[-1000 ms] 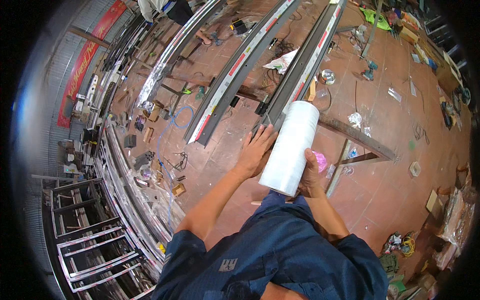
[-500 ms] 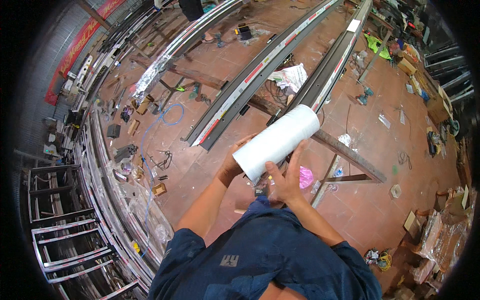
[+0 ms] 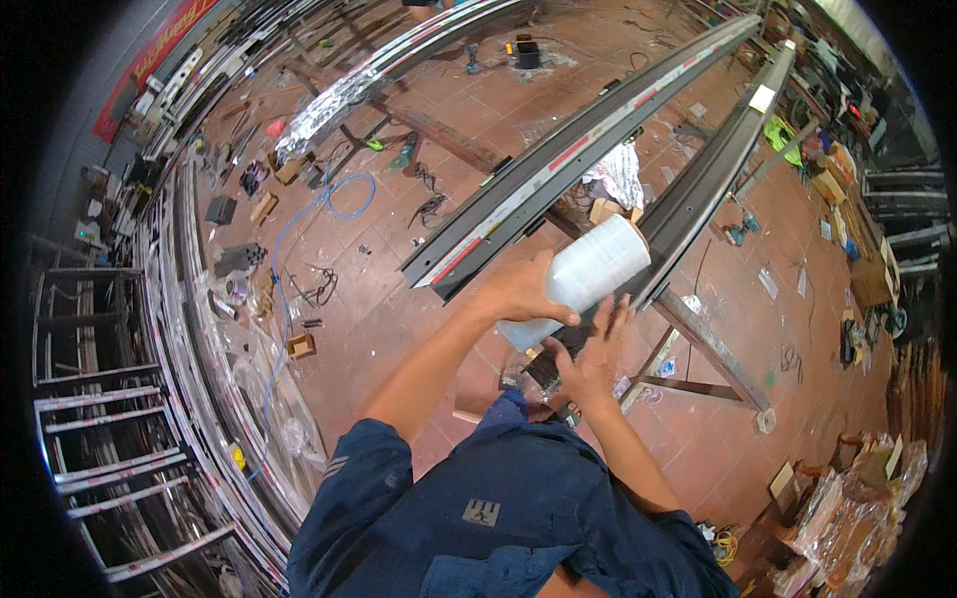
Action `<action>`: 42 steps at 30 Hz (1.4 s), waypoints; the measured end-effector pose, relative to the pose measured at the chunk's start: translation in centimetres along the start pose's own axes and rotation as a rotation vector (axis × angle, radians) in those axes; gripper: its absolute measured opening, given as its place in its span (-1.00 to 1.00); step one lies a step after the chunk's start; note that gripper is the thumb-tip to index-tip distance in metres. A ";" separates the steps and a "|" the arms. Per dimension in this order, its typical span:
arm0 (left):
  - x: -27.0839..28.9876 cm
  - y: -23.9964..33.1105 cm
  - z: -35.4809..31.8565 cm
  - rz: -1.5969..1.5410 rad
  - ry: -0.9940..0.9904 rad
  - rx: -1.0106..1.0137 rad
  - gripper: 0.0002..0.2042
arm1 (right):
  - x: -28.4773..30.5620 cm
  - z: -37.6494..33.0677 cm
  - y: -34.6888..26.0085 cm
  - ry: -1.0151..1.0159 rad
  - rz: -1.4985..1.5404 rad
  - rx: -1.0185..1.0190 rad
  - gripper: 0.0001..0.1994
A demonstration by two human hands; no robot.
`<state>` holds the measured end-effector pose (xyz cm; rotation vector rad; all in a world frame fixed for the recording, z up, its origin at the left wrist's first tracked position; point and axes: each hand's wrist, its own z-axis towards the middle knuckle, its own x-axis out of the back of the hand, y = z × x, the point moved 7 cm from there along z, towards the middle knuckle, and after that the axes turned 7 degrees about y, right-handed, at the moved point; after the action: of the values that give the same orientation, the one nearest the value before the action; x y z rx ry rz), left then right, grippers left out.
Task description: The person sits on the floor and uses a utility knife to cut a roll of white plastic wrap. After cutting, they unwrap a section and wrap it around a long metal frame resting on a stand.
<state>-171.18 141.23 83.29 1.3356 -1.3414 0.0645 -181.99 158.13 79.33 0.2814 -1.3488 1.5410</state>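
My left hand [image 3: 526, 291] is wrapped round a white roll of stretch film [image 3: 606, 261], with the thumb on its near side. The roll is tilted over the near end of a long dark metal profile [image 3: 688, 189]. Below the left hand a short whitish length of film [image 3: 530, 334] shows. My right hand [image 3: 588, 367] lies at the profile's near end, below the roll. Its fingers are stretched out and the thumb stands apart; whether it pins any film there cannot be seen.
A second long profile [image 3: 588, 154] with a red and white strip runs alongside on the left. Both rest on a brown metal stand [image 3: 708, 344]. A film-wrapped bundle [image 3: 329, 115], a blue hose [image 3: 349, 196], a cordless drill [image 3: 743, 229] and metal frames [image 3: 110, 429] lie around.
The roll has moved right, onto the profile's end. My left hand has shifted from its lower end to its near side. My right hand has left the roll and now lies below it.
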 end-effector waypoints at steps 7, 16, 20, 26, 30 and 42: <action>-1.6 -4.6 1.8 -0.186 0.214 -0.019 0.11 | -1.7 -2.0 2.6 -0.017 0.827 -0.678 0.23; -7.0 -4.9 0.8 -0.674 0.067 0.116 0.12 | 1.9 -5.7 5.9 0.047 1.034 -0.897 0.27; -14.1 -5.2 0.9 -1.176 -0.207 0.158 -0.09 | 6.2 -7.6 8.5 0.071 1.013 -0.840 0.26; -21.5 -6.4 1.0 -1.324 -0.251 0.280 -0.25 | 8.3 -9.1 10.5 0.063 0.882 -0.836 0.24; -26.5 -7.6 1.4 -1.429 -0.143 0.454 -0.25 | 9.8 -8.9 9.7 0.050 0.585 -0.694 0.22; -30.7 -6.1 2.3 -1.405 -0.113 0.596 -0.24 | 11.2 -10.0 3.0 -0.279 -0.014 0.067 -0.07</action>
<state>-178.77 156.75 57.13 2.5457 -0.1981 -0.6126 -185.13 172.82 82.26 0.5632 -1.5066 1.5792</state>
